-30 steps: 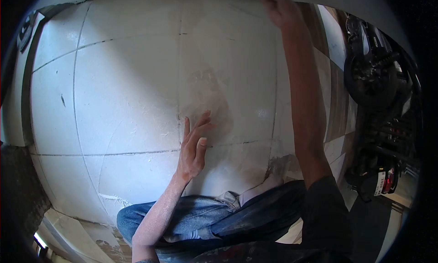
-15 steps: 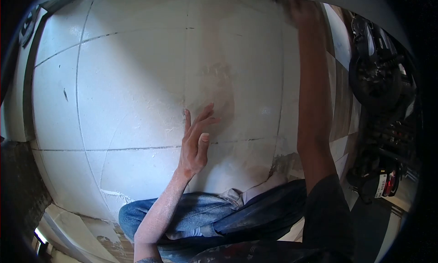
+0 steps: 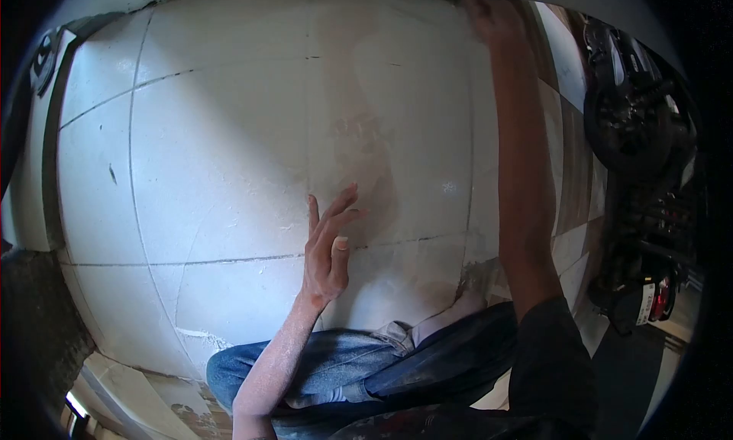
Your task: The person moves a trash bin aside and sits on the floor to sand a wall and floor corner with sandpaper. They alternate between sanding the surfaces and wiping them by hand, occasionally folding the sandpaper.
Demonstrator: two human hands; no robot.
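Note:
My left hand (image 3: 328, 249) is held over white tiles (image 3: 229, 173) in the middle of the view. Its fingers are apart and nothing is in them. Pale dust coats the wrist and forearm. My right arm stretches far up the right side, so my right hand (image 3: 486, 16) is at the top edge of the tiles, beside a dark border. That hand is dim and smeared, its fingers partly lost in shadow, and I cannot tell whether it holds anything. Grey joint lines and a whitish smear (image 3: 205, 336) mark the tiles.
My bent legs in dusty jeans (image 3: 336, 364) and a bare foot (image 3: 458, 306) are close below my left hand. A dark motorcycle (image 3: 634, 119) stands at the right, with another vehicle's plated rear (image 3: 647, 304) below it. A raised pale ledge (image 3: 27, 188) borders the left side.
The view has shifted slightly, so the tiles and my left hand appear a little lower. My right hand has moved slightly left along the far edge. My left hand keeps its spread pose.

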